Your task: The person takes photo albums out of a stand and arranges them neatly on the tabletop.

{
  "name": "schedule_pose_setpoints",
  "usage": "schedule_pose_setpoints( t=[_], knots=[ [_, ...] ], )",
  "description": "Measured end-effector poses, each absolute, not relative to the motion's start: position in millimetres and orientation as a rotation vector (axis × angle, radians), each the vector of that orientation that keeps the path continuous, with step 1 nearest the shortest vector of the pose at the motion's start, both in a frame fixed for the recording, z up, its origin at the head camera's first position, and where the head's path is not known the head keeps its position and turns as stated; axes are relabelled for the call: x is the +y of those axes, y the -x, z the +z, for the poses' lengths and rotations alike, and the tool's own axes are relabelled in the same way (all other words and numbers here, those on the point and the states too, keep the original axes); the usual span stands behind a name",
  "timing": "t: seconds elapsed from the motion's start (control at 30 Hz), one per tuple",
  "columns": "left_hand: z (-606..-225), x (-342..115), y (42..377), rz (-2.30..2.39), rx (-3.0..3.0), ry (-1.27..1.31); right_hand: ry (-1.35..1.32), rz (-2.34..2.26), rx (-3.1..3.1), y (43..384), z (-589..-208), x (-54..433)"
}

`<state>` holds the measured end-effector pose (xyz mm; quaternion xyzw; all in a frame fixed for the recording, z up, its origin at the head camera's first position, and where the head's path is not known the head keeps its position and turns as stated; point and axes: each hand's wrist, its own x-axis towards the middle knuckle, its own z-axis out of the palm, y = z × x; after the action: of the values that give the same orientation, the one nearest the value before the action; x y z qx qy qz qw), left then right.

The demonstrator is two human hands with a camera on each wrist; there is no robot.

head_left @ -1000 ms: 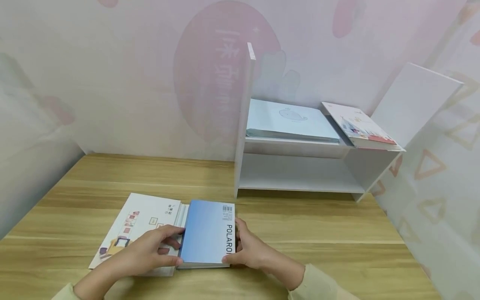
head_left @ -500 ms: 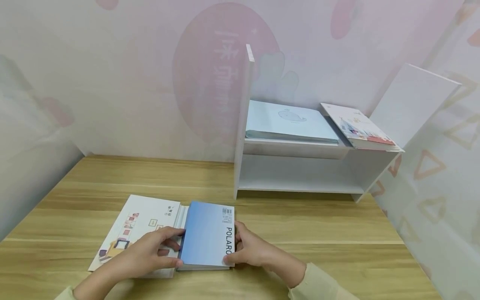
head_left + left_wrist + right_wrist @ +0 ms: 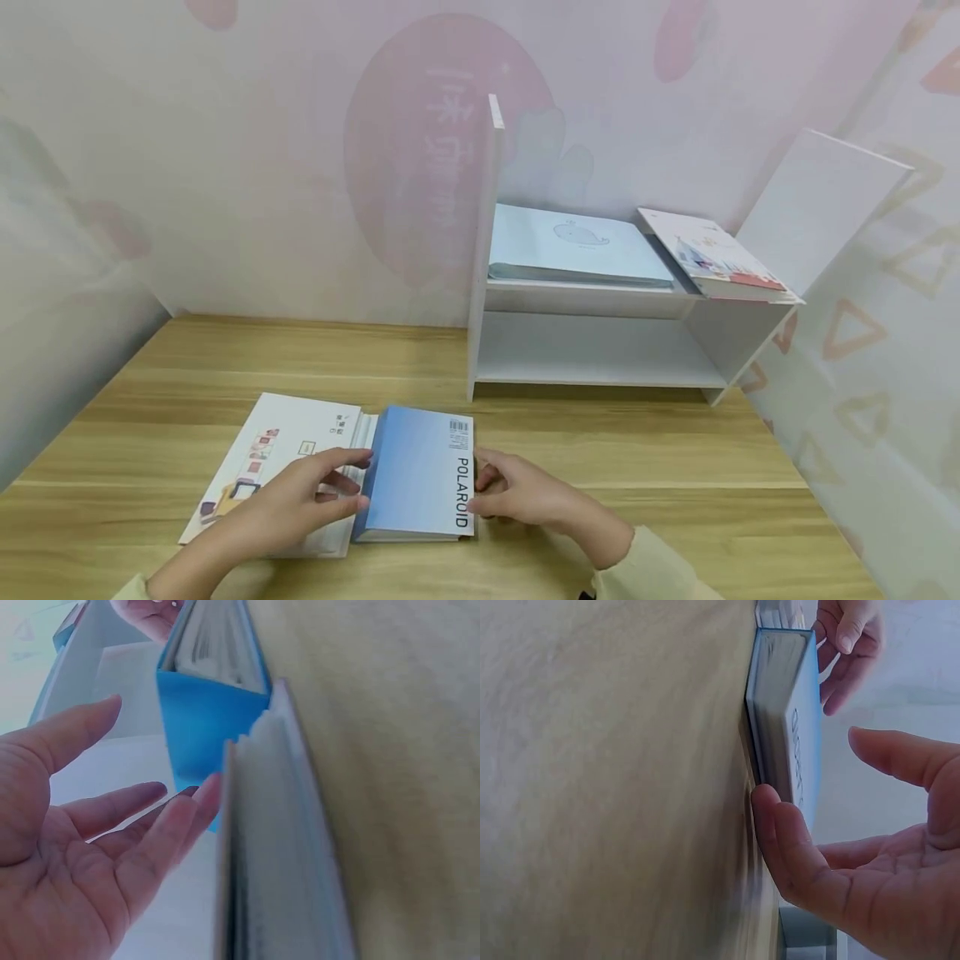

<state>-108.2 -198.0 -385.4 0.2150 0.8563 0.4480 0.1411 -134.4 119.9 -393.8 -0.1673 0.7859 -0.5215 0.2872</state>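
Blue book [image 3: 420,475]: alignment, seemingly; next calls for squaring
Left hand [image 3: 306,500]: released
Right hand [image 3: 522,492]: released, perhaps just touching

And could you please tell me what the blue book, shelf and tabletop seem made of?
Blue book: probably card covers, smooth, with flat faces and crisp edges. Shelf: perhaps painted board or plastic, matt white, in thin panels. Tabletop: wood or wood-look laminate, low sheen, streaked with grain.

R hand [image 3: 525,493] unpinched & shifted R, blue album [image 3: 416,475] a touch R, full "POLAROID" lettering [image 3: 462,492] now vis.
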Motion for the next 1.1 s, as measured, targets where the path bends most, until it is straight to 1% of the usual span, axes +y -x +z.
schedule_pose_setpoints(
  t=[0.43,0.73,0.9,1.1],
  knots=[
    [-368,-176,119,1.303,2.682,-0.750,0.457,-1.458,2.269,139,-376,149],
    [-345,-149,136,1.306,2.797,-0.828,0.516,-1.665,2.437,141,-356,174],
    [-327,-129,148,1.412,2.821,-0.915,0.455,-1.830,2.558,141,-341,188],
    [-311,-102,162,1.525,2.897,-1.084,0.292,-2.037,2.673,143,-323,200]
  ],
)
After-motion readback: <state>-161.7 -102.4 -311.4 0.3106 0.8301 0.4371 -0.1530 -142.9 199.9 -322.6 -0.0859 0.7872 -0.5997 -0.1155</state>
